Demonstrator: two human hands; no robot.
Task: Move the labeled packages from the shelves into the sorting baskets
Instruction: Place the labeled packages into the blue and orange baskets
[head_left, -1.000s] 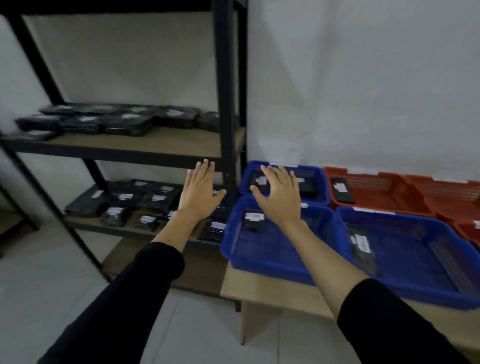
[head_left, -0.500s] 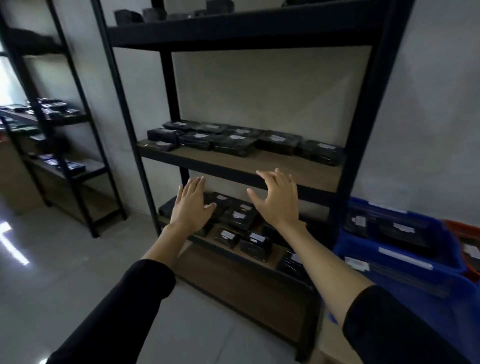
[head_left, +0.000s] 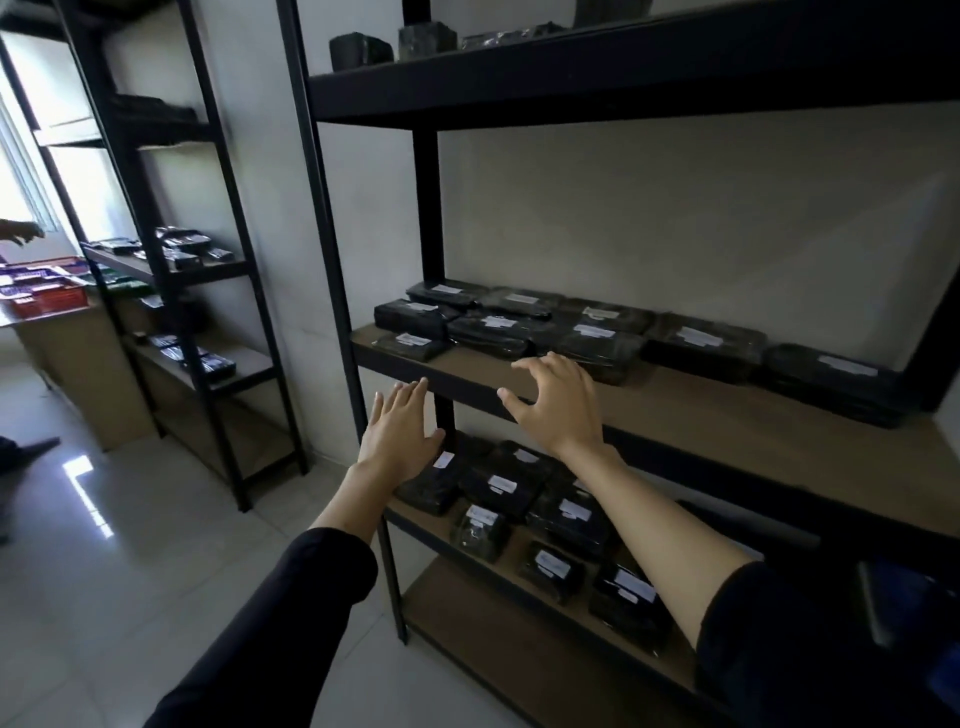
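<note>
Reaching with empty spread hands, left hand (head_left: 397, 436), right hand (head_left: 558, 402), toward labeled packages (head_left: 592, 345) on middle shelf (head_left: 727, 410), upright post (head_left: 441, 410) between.

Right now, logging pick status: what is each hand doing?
Left hand: open, empty, fingers spread.
Right hand: open, empty, fingers curled near the middle shelf packages.

A stockroom: black metal shelves (head_left: 675, 410) hold labeled black packages (head_left: 701, 340); sorting baskets (head_left: 49, 301) sit on a desk (head_left: 78, 374).
</note>
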